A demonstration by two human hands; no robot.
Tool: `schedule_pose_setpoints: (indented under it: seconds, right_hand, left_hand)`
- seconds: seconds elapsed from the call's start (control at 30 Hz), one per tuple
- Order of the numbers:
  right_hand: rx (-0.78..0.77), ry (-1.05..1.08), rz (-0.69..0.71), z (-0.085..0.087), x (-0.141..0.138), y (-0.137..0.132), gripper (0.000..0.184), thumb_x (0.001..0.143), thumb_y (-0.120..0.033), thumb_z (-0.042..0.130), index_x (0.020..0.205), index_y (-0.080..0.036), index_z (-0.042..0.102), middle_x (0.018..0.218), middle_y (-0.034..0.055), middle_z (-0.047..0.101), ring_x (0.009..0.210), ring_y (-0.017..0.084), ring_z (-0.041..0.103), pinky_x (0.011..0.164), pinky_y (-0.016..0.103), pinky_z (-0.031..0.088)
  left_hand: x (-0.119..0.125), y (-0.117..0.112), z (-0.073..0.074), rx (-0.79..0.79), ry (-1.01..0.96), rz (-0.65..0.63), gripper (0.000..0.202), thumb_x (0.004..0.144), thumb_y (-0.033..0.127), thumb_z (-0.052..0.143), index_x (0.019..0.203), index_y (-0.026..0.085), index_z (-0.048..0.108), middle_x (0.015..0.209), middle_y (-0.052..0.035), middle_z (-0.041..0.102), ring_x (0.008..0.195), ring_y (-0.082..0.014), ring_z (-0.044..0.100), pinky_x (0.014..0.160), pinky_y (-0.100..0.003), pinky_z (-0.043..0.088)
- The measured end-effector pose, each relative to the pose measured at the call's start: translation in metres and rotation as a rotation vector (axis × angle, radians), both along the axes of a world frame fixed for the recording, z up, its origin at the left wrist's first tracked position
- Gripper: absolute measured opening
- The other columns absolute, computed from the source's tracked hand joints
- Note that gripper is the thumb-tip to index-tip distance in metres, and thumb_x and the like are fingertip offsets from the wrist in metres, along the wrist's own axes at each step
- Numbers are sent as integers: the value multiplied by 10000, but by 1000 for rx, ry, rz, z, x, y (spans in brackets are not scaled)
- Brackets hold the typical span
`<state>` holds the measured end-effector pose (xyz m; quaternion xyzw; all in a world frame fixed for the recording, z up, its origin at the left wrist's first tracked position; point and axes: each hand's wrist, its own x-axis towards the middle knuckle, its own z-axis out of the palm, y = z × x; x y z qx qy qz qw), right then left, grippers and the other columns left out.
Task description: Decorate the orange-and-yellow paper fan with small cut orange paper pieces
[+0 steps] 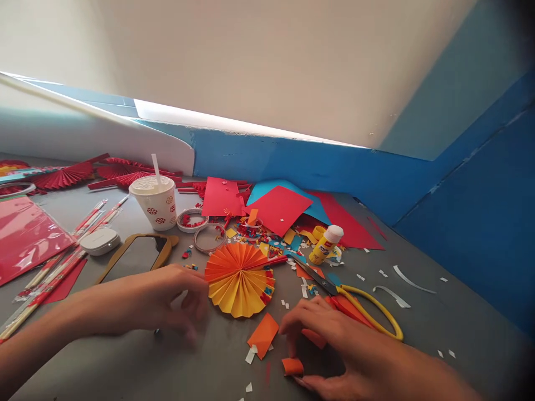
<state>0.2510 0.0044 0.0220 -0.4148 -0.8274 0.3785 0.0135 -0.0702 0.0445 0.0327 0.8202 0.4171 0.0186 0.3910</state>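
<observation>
The grey worktop (pixel 463 334) lies open right of the scissors (pixel 317 278), with only scattered paper scraps; the left hand (pixel 167 301) and right hand (pixel 334 345) have a gap below the paper fan (pixel 240 278); straight ahead, the fan, scissors and glue stick (pixel 326 245) stand before the coloured paper sheets (pixel 280 209); the paper cup (pixel 154 203) blocks the way further left; the blue wall (pixel 480 184) bounds the right.
</observation>
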Motion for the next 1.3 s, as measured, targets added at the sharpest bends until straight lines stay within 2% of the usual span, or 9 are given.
schedule_pose_setpoints:
  seconds: [0.2, 0.33, 0.47, 0.53, 0.7, 0.9, 1.03, 1.17, 1.3]
  right_hand:
    - [-134, 127, -64, 3, -3, -1, 235, 858, -240, 648, 1088, -286, 629, 976, -21, 662, 812, 120, 595, 673, 191, 454]
    - [-223, 337, -103, 4, -14, -6, 234, 848, -152, 644, 1052, -267, 641, 972, -42, 695, 855, 107, 631, 759, 191, 470]
    - [-227, 365, -207, -1, -24, -12, 137, 837, -195, 674, 964, -244, 663, 906, -42, 684, 840, 115, 636, 748, 196, 484]
    - [-228, 393, -229, -7, -25, -14, 212, 822, -179, 687, 1017, -243, 637, 927, -27, 676, 871, 132, 641, 772, 222, 500]
    - [-231, 547, -288, -23, -24, -17, 379, 801, -162, 722, 1122, -241, 536, 992, 7, 659, 958, 152, 638, 855, 282, 523]
    - [-357, 739, -304, -36, -25, -18, 387, 840, -139, 680, 1146, -269, 483, 1089, 11, 599, 878, 120, 687, 790, 249, 568]
    - [-293, 781, -316, -40, -24, -20, 414, 838, -76, 644, 1144, -306, 486, 1067, -13, 605, 867, 117, 709, 775, 226, 584]
    - [-180, 733, -385, -33, -27, -28, 429, 799, -70, 685, 1105, -327, 529, 1015, -34, 661, 897, 131, 711, 828, 225, 577]
    - [-181, 705, -400, -19, -30, -31, 373, 802, -150, 704, 1105, -303, 548, 996, -25, 685, 912, 144, 696, 844, 237, 560]
  left_hand:
    - [44, -24, -4, -122, -225, 41, 262, 837, 461, 654, 904, 208, 642, 880, 20, 629, 802, -137, 566, 711, -214, 439]
    - [66, -44, -18, -195, -369, 139, 301, 801, 413, 712, 996, 190, 658, 946, -8, 673, 872, -152, 616, 784, -229, 461]
    - [77, -56, -29, -146, -482, 203, 248, 811, 376, 707, 914, 154, 670, 891, -23, 697, 840, -148, 633, 767, -208, 466]
    - [80, -57, -33, -150, -529, 213, 185, 857, 332, 655, 888, 150, 664, 866, -24, 695, 800, -134, 629, 726, -193, 468]
    - [80, -55, -46, -354, -696, 300, 160, 887, 323, 627, 917, 167, 646, 882, -12, 710, 804, -122, 631, 692, -179, 461]
    - [77, -55, -63, -350, -666, 335, 191, 867, 359, 650, 963, 198, 686, 872, -18, 698, 797, -139, 614, 677, -205, 443]
    - [74, -53, -64, -232, -630, 288, 205, 852, 352, 664, 1007, 231, 720, 965, -39, 660, 844, -158, 624, 686, -212, 460]
    - [74, -51, -57, -208, -572, 263, 190, 855, 328, 654, 972, 216, 753, 965, -55, 696, 850, -176, 655, 711, -225, 483]
    - [76, -52, -52, -315, -518, 355, 236, 836, 385, 664, 934, 192, 760, 860, -49, 740, 804, -186, 659, 694, -230, 479]
